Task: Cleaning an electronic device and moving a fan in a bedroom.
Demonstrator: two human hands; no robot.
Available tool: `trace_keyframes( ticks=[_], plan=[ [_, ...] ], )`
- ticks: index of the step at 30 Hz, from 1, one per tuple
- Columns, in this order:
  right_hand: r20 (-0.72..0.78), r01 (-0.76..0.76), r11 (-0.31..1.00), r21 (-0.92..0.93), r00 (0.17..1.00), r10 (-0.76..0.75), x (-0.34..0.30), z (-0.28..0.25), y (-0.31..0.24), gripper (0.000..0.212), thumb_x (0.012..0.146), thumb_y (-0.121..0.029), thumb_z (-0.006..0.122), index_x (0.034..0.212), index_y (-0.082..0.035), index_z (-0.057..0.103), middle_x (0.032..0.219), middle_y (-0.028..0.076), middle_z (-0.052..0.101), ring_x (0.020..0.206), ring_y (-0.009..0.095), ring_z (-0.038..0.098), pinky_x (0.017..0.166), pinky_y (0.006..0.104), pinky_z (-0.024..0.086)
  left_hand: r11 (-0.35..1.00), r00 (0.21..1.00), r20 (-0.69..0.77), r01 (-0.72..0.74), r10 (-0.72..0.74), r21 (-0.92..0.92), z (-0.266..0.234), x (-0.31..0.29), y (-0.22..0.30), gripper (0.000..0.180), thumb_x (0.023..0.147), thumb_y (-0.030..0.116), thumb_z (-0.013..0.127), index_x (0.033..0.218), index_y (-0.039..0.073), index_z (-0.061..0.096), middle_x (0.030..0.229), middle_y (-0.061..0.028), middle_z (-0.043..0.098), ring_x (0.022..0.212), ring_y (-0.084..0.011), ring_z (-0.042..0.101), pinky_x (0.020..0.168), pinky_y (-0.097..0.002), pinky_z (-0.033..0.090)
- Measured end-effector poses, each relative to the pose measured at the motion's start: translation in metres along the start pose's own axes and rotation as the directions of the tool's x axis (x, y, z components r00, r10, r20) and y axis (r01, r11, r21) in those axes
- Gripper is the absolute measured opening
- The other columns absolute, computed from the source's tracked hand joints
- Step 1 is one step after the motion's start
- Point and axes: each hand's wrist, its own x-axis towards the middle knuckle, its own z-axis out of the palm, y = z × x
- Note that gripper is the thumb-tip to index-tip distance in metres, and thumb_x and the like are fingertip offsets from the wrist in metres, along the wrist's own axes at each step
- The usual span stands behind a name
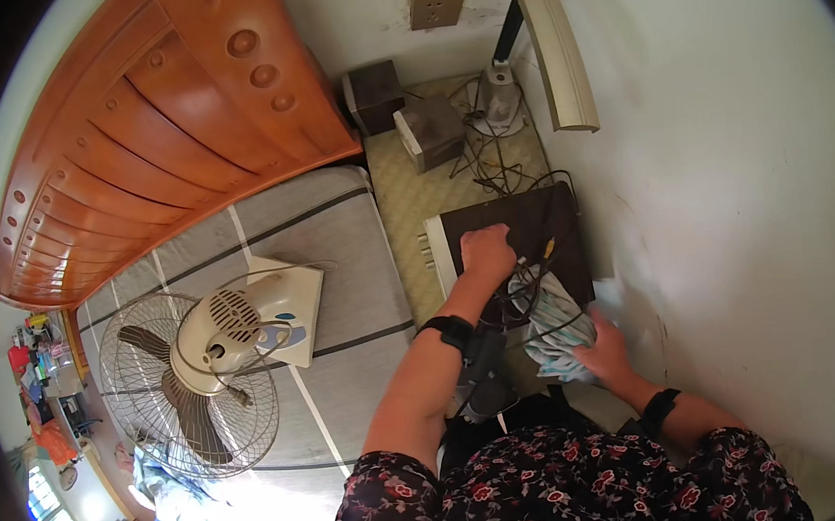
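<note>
A dark box-shaped audio unit (514,216) with a pale front panel and knobs sits on the mat-topped surface before me. My left hand (487,252) is over its top, fingers curled closed; whatever they may hold is hidden. Black cables (536,271), one with a yellow plug, loop beside that hand and across a cloth. This crumpled cloth (551,320), white with pale blue-green stripes, lies partly over the unit's near edge. At its near right end, my right hand (604,348) grips it, close to the wall.
Two small dark speakers (433,130) and a desk lamp (499,97) with tangled cords stand behind the unit. On the bed (337,258) at left lies an electric fan (225,344). A wooden headboard (170,93) rises behind it. The white wall (731,180) bounds the right side.
</note>
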Motion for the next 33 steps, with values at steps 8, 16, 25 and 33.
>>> trace_keyframes(
  ticks=[8,16,25,33],
  plan=[
    [-0.217,-0.061,0.923,0.381,0.964,0.153,0.004,-0.031,-0.016,0.037,0.068,-0.010,0.052,0.103,0.002,0.056,0.093,0.017,0.060,0.084,0.027,0.059,0.079,0.0346,0.046,0.983,0.995,-0.099,0.005,-0.024,-0.185,0.005,-0.017,-0.004,0.040,0.069,0.007,0.055,0.109,0.007,0.061,0.097,-0.0155,0.062,0.090,-0.0319,0.060,0.083,-0.0383,0.045],
    [-0.613,0.289,0.942,0.171,0.779,-0.128,0.045,-0.106,-0.102,0.039,0.067,-0.005,0.051,0.105,0.004,0.051,0.090,0.015,0.057,0.082,0.026,0.056,0.078,0.0317,0.045,0.878,0.886,-0.031,-0.453,0.463,0.155,0.039,-0.069,0.026,0.041,0.076,0.012,0.053,0.116,0.002,0.056,0.114,-0.0194,0.050,0.103,-0.0339,0.050,0.101,-0.0461,0.034],
    [-0.041,0.456,0.819,-0.349,0.866,-0.499,0.094,-0.049,-0.114,0.055,0.060,-0.015,0.065,0.112,-0.004,0.052,0.098,0.016,0.056,0.087,0.033,0.057,0.075,0.0385,0.048,0.763,0.761,0.131,-0.645,0.636,0.041,0.022,-0.080,0.024,0.039,0.077,0.016,0.052,0.114,0.005,0.057,0.117,-0.0198,0.049,0.109,-0.0331,0.048,0.103,-0.0465,0.031],
    [0.276,0.477,0.879,-0.020,0.847,-0.454,0.115,-0.008,-0.105,0.067,0.061,-0.028,0.074,0.121,-0.009,0.049,0.112,0.019,0.048,0.104,0.038,0.049,0.087,0.0456,0.040,0.944,0.920,-0.260,-0.322,0.294,-0.069,-0.065,-0.032,-0.082,0.056,0.070,0.004,0.065,0.124,0.007,0.048,0.117,-0.0160,0.055,0.109,-0.0344,0.052,0.097,-0.0421,0.039]
  ],
)
